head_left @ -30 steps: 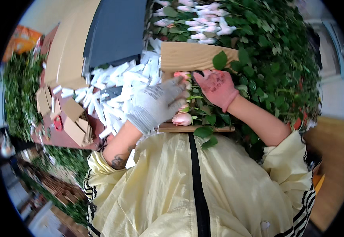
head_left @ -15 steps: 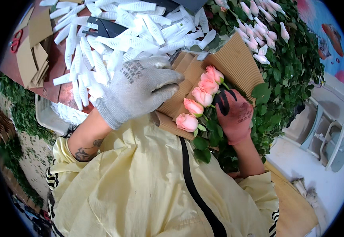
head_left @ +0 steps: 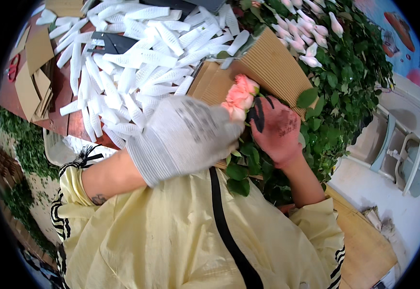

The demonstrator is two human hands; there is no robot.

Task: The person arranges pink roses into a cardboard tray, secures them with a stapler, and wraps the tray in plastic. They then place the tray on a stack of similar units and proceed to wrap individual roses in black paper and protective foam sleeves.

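Observation:
My left hand (head_left: 186,137), in a grey knit glove, lies closed over the lower part of a bunch of pink roses (head_left: 239,96) on a brown corrugated cardboard sheet (head_left: 272,65). My right hand (head_left: 275,130), in a red glove with black fingertips, presses on the green leaves and stems beside the rose heads. Whether its fingers grip a stem I cannot tell. The rose stems are hidden under both hands.
Several white foam net sleeves (head_left: 137,62) are heaped on the red-brown table (head_left: 70,120). Cardboard pieces (head_left: 34,72) and red scissors (head_left: 12,67) lie at far left. A pile of pale pink rosebuds (head_left: 311,33) with green foliage (head_left: 349,82) fills the right.
The camera has swung closer over the bunch. My left hand has slid right and down onto the roses, covering the lower blooms; my right hand stays beside them.

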